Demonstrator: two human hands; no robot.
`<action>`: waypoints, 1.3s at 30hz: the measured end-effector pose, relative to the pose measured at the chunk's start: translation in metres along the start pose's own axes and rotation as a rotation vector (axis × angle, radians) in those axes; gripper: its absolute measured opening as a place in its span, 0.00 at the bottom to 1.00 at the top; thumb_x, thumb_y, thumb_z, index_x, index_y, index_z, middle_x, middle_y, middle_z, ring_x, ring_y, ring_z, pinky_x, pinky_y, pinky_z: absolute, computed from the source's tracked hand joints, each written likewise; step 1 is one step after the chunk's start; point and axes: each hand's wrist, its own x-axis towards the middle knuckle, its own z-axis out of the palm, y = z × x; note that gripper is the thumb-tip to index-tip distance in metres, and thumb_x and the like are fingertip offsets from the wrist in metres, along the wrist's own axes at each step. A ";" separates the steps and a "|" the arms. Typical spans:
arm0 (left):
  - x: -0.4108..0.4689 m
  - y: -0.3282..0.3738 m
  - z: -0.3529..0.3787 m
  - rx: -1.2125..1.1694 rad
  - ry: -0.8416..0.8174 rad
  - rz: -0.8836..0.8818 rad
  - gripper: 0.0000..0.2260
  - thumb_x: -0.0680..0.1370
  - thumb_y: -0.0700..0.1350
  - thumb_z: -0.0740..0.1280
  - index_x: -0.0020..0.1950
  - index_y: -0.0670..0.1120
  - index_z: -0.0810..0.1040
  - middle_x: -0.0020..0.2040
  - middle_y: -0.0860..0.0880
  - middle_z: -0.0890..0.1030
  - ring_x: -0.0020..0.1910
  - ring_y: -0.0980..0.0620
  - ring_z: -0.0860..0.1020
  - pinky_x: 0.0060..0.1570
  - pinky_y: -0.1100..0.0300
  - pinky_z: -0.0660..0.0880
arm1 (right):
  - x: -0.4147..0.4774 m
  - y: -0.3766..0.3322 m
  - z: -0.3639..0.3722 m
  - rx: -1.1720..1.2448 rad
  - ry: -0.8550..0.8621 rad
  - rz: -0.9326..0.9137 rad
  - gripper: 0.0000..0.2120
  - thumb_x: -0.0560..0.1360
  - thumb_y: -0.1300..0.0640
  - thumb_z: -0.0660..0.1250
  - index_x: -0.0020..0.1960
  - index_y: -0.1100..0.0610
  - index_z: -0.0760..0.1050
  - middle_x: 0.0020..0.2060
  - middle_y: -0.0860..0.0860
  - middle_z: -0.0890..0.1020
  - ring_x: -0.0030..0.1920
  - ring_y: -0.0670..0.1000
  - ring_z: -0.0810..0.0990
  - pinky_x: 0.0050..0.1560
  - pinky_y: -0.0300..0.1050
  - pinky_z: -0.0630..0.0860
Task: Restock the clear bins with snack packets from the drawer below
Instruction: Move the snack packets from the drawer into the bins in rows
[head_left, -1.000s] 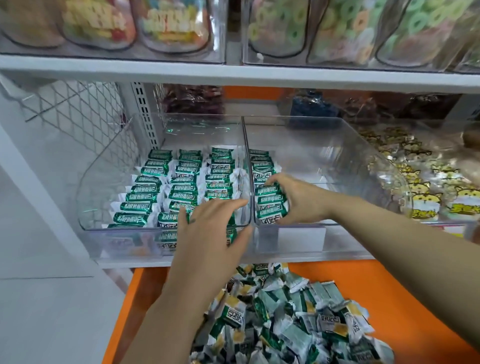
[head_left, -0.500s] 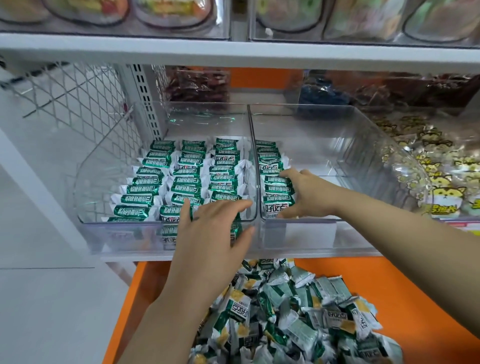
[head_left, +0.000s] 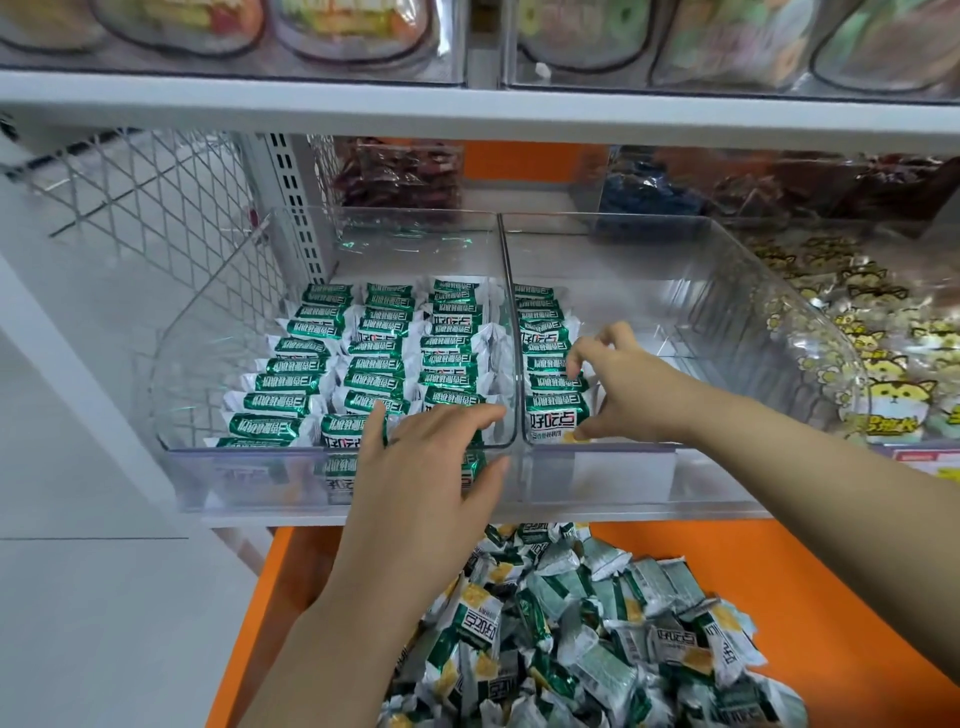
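Observation:
Two clear bins stand side by side on the white shelf. The left bin (head_left: 249, 457) holds three neat rows of green snack packets (head_left: 374, 364). My left hand (head_left: 421, 467) reaches over its front edge, its straight fingers resting on the front packets. The right bin (head_left: 737, 332) has a single row of packets (head_left: 545, 332) along its left wall. My right hand (head_left: 623, 384) is inside it, with curled fingers and thumb pinching the front few packets of that row. Below, the orange drawer (head_left: 779, 571) holds a loose heap of the same packets (head_left: 571, 639).
A bin of yellow cartoon-cat packets (head_left: 883, 374) stands to the right. Dark snack bags (head_left: 400, 171) sit behind the bins. A wire mesh panel (head_left: 156, 208) closes the shelf's left side. The shelf above (head_left: 467, 111) carries bins of colourful sweets.
My right hand has slid right off the top of the packet row and now touches only its right ends. My left hand has stayed at the left bin's front.

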 end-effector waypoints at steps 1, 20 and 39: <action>0.000 0.000 0.000 0.002 0.000 0.000 0.18 0.79 0.56 0.61 0.69 0.62 0.68 0.66 0.63 0.71 0.67 0.62 0.67 0.73 0.56 0.36 | 0.003 -0.001 -0.001 -0.001 -0.007 -0.002 0.26 0.65 0.54 0.79 0.57 0.54 0.68 0.60 0.53 0.61 0.43 0.51 0.74 0.48 0.38 0.66; -0.026 0.003 0.030 0.087 0.316 0.031 0.12 0.75 0.44 0.64 0.58 0.49 0.76 0.56 0.52 0.76 0.57 0.53 0.70 0.63 0.58 0.55 | -0.131 0.003 0.022 0.110 0.684 -0.392 0.04 0.75 0.54 0.63 0.45 0.55 0.74 0.38 0.47 0.77 0.40 0.47 0.73 0.40 0.40 0.70; -0.064 0.012 0.121 0.257 0.176 0.032 0.45 0.75 0.52 0.66 0.77 0.42 0.36 0.77 0.36 0.46 0.75 0.36 0.50 0.65 0.30 0.56 | -0.118 0.123 0.205 -0.107 -0.686 0.238 0.17 0.82 0.58 0.56 0.68 0.63 0.65 0.64 0.59 0.72 0.57 0.57 0.74 0.48 0.43 0.66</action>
